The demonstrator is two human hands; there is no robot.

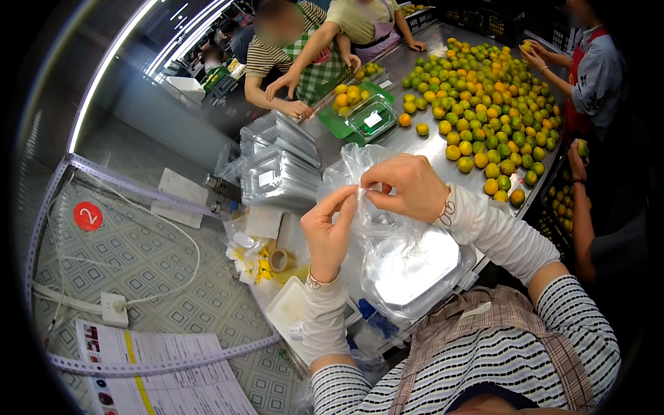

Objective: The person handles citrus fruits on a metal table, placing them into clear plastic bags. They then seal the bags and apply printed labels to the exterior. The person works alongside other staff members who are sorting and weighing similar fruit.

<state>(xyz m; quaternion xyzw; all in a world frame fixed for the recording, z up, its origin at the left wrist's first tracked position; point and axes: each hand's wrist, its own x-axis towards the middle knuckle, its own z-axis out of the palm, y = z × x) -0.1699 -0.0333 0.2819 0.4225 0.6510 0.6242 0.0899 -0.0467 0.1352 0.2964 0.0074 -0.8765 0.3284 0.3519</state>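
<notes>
Both hands meet at the gathered neck of a clear plastic bag (365, 228). My left hand (332, 223) pinches the plastic between thumb and fingertips. From the other side, my right hand (407, 187) pinches the same twisted part, its fingertips close to the left ones. Below them, the bag spreads over a shiny, clear plastic tray or container (415, 264), with strong glare on it; what lies inside cannot be told. Stacks of clear plastic containers (277, 176) stand beyond my left hand.
Many green-orange citrus fruits (487, 114) cover the metal table's far right. A green tray (332, 116) holds packed fruit and a lidded container (371, 120). A tape roll (280, 260) and a white scale (288, 306) lie at left. Several co-workers stand around, one reaching in from the right.
</notes>
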